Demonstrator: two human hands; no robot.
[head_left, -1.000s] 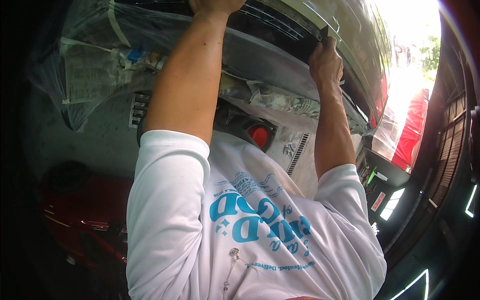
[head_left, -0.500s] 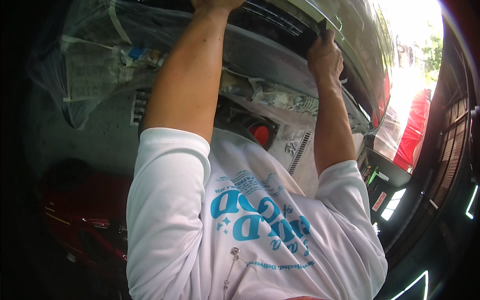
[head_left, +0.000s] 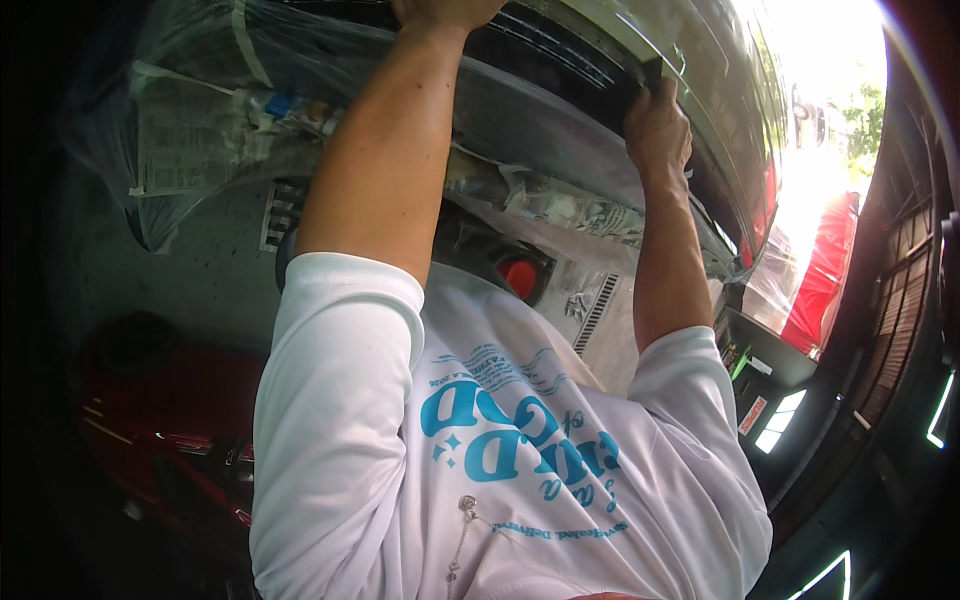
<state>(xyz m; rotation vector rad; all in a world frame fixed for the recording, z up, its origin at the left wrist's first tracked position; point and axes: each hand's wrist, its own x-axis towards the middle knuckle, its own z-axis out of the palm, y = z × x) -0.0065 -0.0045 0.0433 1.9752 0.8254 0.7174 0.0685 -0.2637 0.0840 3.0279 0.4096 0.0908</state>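
At the top edge my left hand (head_left: 452, 10) reaches up against the car's lower body. Its fingers are cut off by the frame, so their grip is hidden. My right hand (head_left: 660, 135) is raised farther right, fingers closed round a small black flat piece (head_left: 652, 75) at the edge of the glossy olive-beige car panel (head_left: 725, 90). Between both hands runs a long black trim strip (head_left: 560, 62). Below it, clear plastic film (head_left: 540, 130) covers the car's side, with crumpled newspaper (head_left: 575, 205) taped along its lower border.
A dark item with a round red part (head_left: 518, 278) stands on the floor near a slotted drain grate (head_left: 597, 312). At lower left is a dark red car (head_left: 170, 420). Red sheeting (head_left: 820, 285) hangs by the bright opening on the right, beside a shuttered wall (head_left: 900, 260).
Both hands have shifted slightly right and down in the picture. The view itself has moved a little too. The right hand keeps its grip on the small black flat piece.
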